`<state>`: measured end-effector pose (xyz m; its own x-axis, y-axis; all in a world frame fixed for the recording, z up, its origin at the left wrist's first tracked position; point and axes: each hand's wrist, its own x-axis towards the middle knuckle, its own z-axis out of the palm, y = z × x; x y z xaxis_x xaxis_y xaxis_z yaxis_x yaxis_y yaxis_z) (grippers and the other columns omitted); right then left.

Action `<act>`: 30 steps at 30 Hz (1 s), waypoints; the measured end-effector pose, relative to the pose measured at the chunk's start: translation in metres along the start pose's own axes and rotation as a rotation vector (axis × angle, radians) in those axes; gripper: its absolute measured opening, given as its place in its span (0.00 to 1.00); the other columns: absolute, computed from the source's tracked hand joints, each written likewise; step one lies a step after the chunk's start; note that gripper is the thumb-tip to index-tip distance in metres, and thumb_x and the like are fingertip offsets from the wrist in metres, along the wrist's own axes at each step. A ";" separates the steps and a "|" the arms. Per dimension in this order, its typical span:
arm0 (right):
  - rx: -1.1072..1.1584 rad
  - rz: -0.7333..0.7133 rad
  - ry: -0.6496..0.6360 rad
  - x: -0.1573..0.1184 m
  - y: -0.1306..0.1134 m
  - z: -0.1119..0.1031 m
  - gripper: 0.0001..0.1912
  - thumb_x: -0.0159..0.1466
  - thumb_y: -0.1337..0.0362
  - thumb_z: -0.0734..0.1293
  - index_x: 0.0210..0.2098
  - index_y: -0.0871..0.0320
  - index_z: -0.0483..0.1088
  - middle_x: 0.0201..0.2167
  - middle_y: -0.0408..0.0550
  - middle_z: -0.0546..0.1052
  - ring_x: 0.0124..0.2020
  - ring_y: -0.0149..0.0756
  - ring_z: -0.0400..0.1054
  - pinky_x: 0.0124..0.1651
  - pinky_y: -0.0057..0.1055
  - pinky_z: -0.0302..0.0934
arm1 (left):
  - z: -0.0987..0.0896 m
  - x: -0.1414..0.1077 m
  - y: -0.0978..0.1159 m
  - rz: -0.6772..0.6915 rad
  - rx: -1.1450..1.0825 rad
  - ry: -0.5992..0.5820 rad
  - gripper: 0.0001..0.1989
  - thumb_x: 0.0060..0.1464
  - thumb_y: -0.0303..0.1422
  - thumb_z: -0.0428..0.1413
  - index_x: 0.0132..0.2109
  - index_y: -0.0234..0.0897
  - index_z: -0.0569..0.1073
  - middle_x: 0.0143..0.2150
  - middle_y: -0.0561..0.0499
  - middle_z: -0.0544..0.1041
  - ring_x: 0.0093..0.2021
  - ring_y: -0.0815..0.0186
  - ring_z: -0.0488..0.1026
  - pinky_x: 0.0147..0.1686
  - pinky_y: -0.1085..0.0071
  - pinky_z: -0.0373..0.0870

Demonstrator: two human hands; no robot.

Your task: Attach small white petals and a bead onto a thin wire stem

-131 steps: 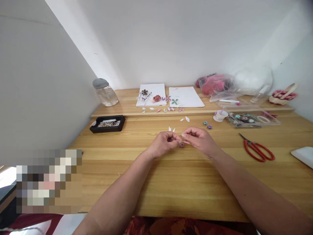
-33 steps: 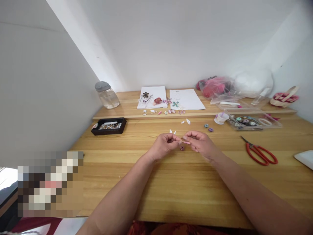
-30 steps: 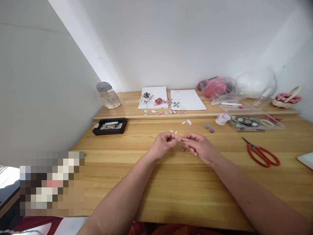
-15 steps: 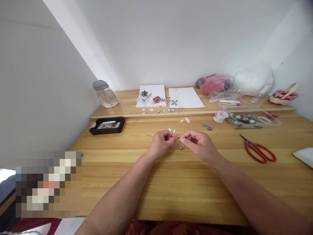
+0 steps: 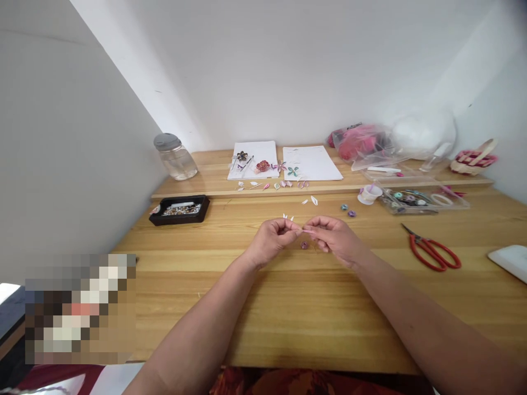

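Pink strip [image 5: 309, 231], pinched by left hand [image 5: 272, 240] and right hand [image 5: 336, 238], fingertips closed; small purple spool [image 5: 304, 245] nearby on worktop [image 5: 288, 307].

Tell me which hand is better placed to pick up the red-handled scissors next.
Right, probably: the scissors lie nearer the right hand; the left hand would have to reach across it. Both pinch the thin pink piece, so the right must let go first.
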<state>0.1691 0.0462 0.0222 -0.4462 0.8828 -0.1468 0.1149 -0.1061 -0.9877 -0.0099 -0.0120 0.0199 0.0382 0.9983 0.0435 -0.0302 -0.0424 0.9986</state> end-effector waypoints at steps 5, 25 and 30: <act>-0.011 0.052 -0.083 -0.007 0.004 0.013 0.16 0.53 0.53 0.73 0.31 0.58 0.70 0.22 0.41 0.72 0.18 0.25 0.58 0.19 0.24 0.49 | 0.000 0.005 -0.006 0.013 -0.051 0.167 0.18 0.48 0.44 0.65 0.34 0.31 0.75 0.28 0.53 0.72 0.26 0.75 0.61 0.29 0.76 0.58; -0.393 -0.405 0.107 -0.009 -0.009 -0.006 0.11 0.61 0.56 0.68 0.31 0.58 0.75 0.25 0.43 0.73 0.24 0.30 0.60 0.27 0.29 0.54 | 0.001 -0.002 0.001 0.004 0.129 -0.075 0.10 0.53 0.37 0.61 0.34 0.33 0.76 0.30 0.51 0.78 0.28 0.72 0.69 0.31 0.76 0.62; -0.337 -0.339 0.078 -0.003 -0.003 -0.009 0.13 0.59 0.54 0.70 0.31 0.58 0.75 0.25 0.43 0.74 0.25 0.29 0.60 0.28 0.29 0.54 | 0.000 -0.002 0.002 -0.008 0.084 -0.101 0.09 0.52 0.37 0.61 0.34 0.33 0.76 0.30 0.51 0.79 0.29 0.72 0.71 0.32 0.75 0.63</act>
<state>0.1779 0.0481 0.0264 -0.4421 0.8749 0.1976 0.2614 0.3364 -0.9047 -0.0100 -0.0144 0.0216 0.1382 0.9898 0.0335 0.0537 -0.0413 0.9977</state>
